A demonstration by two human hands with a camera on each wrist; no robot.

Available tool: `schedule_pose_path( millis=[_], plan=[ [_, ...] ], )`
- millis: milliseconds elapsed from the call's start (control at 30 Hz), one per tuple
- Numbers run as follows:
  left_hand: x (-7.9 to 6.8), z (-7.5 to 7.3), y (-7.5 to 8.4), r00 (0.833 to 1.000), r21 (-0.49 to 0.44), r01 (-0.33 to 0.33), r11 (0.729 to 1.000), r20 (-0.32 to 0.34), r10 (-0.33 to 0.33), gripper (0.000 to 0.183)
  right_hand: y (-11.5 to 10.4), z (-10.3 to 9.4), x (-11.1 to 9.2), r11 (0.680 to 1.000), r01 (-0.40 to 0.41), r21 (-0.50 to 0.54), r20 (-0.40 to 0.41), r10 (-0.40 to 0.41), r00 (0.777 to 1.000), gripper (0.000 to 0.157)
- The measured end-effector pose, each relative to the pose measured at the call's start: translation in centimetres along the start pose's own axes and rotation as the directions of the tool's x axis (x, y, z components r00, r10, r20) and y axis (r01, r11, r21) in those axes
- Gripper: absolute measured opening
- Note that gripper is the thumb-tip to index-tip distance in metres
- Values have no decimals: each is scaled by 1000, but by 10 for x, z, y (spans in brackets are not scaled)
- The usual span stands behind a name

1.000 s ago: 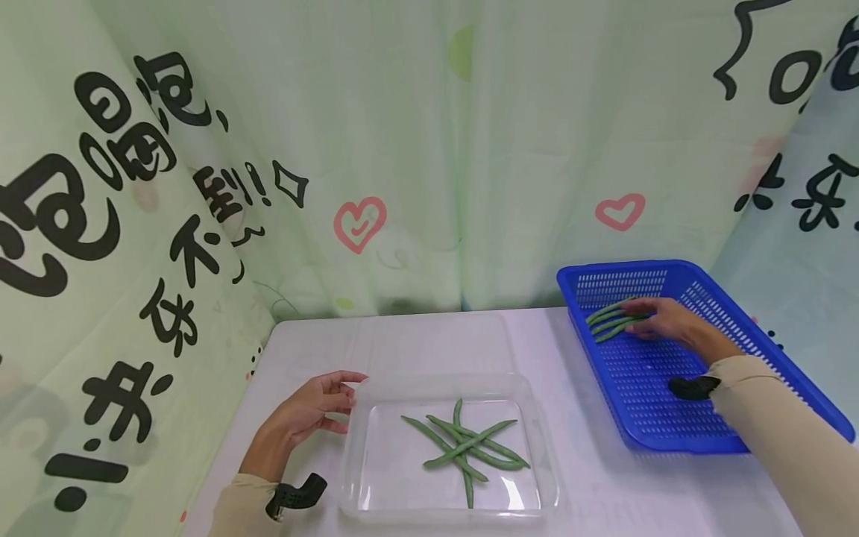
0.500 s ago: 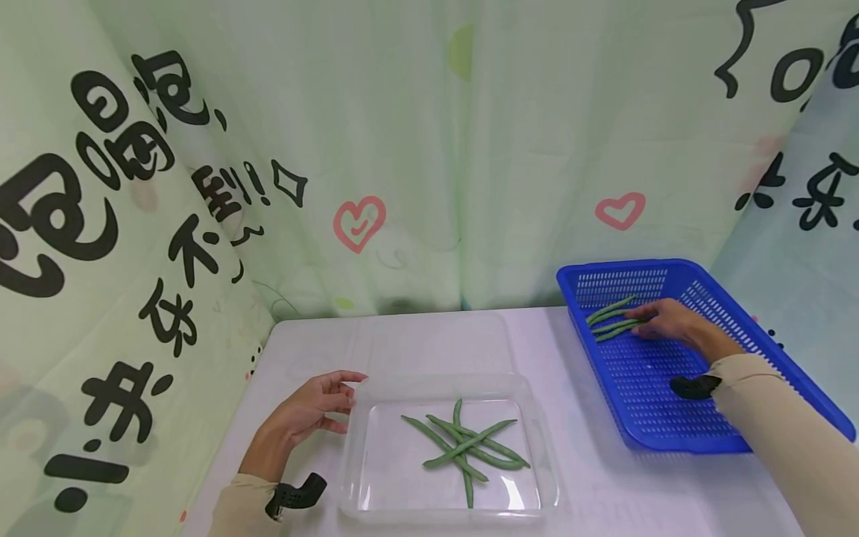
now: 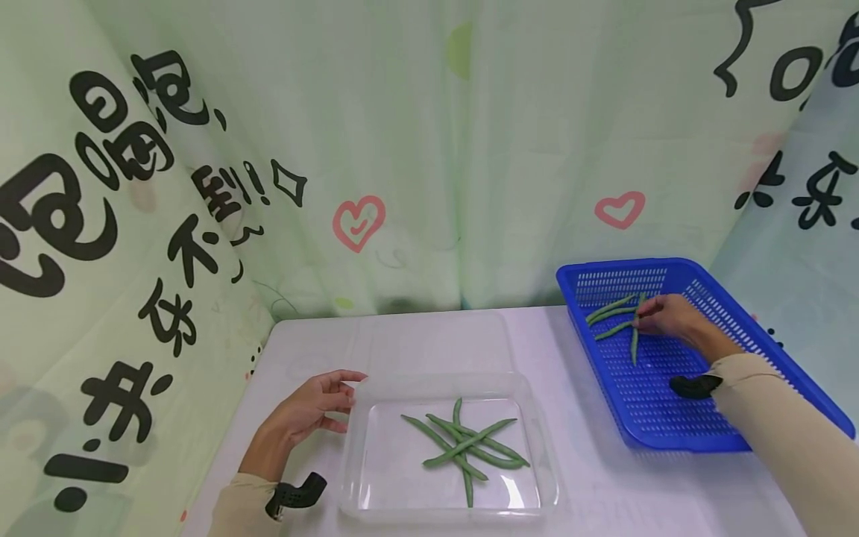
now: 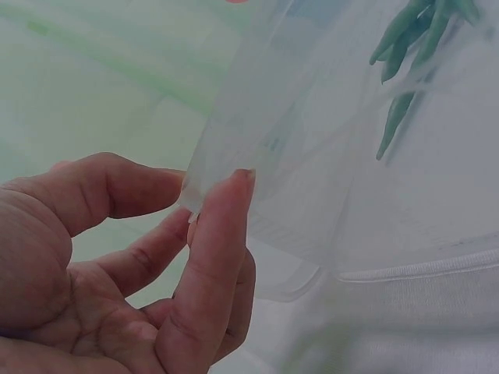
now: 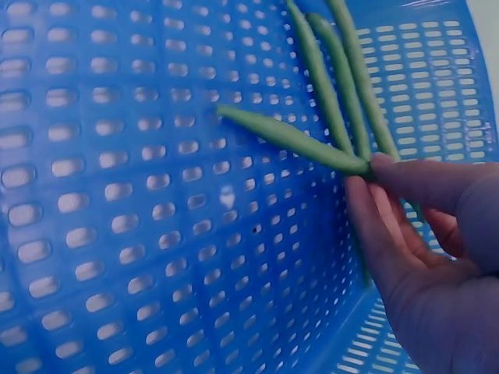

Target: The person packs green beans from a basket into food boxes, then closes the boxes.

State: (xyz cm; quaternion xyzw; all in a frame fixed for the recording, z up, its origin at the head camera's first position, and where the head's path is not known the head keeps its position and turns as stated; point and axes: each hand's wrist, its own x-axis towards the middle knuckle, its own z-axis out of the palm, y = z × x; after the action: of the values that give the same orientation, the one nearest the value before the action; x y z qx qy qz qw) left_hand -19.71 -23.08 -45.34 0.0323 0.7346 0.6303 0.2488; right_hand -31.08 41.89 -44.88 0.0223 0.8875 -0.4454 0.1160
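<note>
My right hand [image 3: 671, 319] is inside the blue plastic basket [image 3: 634, 410], pinching one green bean [image 5: 292, 140] between thumb and fingertips. Turned across the others in the head view, this bean points toward the basket's near side. Three more green beans [image 5: 318, 74] lie at the basket's left end, partly behind the fingers. With thumb and fingers, my left hand [image 3: 312, 406] pinches the left rim of a clear plastic container [image 3: 382, 481]. Several green beans [image 3: 463, 446] lie crossed over one another on the container's floor.
A white-covered table [image 3: 403, 343] carries both containers, the basket to the right and farther back. Behind and at the sides hangs a pale green curtain [image 3: 523, 149] with black writing and pink hearts. Black wrist cameras are strapped on both wrists.
My right hand has drawn one bean from the group in the basket and swung it crosswise, moving slightly right. The left hand and the clear container have stayed still.
</note>
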Motion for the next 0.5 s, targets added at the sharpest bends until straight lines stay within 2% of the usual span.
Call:
schedule_pose_path(
  millis=[100,200,500],
  plan=[
    [0,0,1,1000,0,3,1000,-3,-3,48,0,-1,0,981,16,193,42,-24,999,27],
    [-1,1,2,1000,2,5,1000,-8,-5,48,-3,-2,-2,955,5,296,69,-26,997,35],
    [-1,1,1,1000,9,2,1000,-9,-2,48,-18,-4,-8,953,2,302,123,-41,992,55]
  ],
)
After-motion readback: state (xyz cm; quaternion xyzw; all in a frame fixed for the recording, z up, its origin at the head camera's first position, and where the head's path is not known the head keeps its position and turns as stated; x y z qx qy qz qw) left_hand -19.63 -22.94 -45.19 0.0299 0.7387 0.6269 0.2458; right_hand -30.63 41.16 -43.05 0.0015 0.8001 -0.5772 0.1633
